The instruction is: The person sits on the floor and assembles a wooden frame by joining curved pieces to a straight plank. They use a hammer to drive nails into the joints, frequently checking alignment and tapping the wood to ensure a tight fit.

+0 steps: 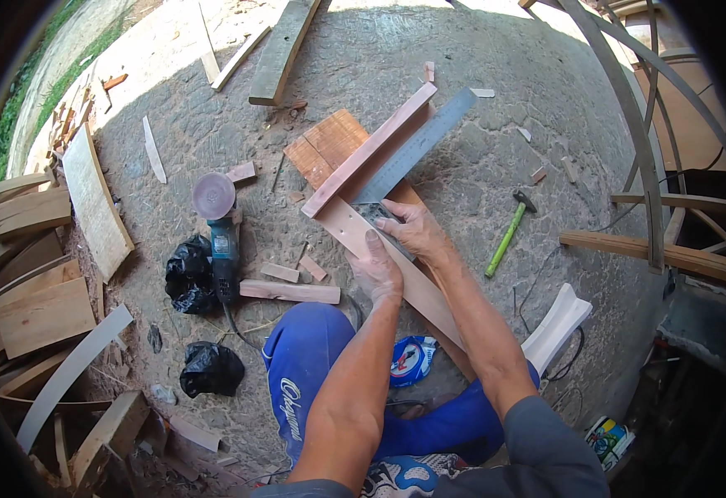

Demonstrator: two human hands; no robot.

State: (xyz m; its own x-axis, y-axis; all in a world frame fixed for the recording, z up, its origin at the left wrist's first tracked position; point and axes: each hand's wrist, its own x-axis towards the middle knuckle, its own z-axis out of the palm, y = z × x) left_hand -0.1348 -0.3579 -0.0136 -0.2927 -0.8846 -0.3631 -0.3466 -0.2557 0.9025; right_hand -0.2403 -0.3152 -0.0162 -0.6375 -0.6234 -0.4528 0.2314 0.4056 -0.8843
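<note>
Rough concrete floor | planed board slantwise beneath both hands; crosspiece across its end | left hand: thumb on board, finger closure hidden | right hand: pinching try square, blade alongside crosspiece | crosspiece positioned; fastening indeterminable

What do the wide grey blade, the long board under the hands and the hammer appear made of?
Grey blade: probably bare metal, from its dull sheen and thin straight edges.
Long board: wood, seemingly smoothed and unvarnished, given its pale pinkish, matt face.
Hammer: dark head, likely metal; bright green handle, plastic or painted wood, as colour alone leaves it open.
</note>
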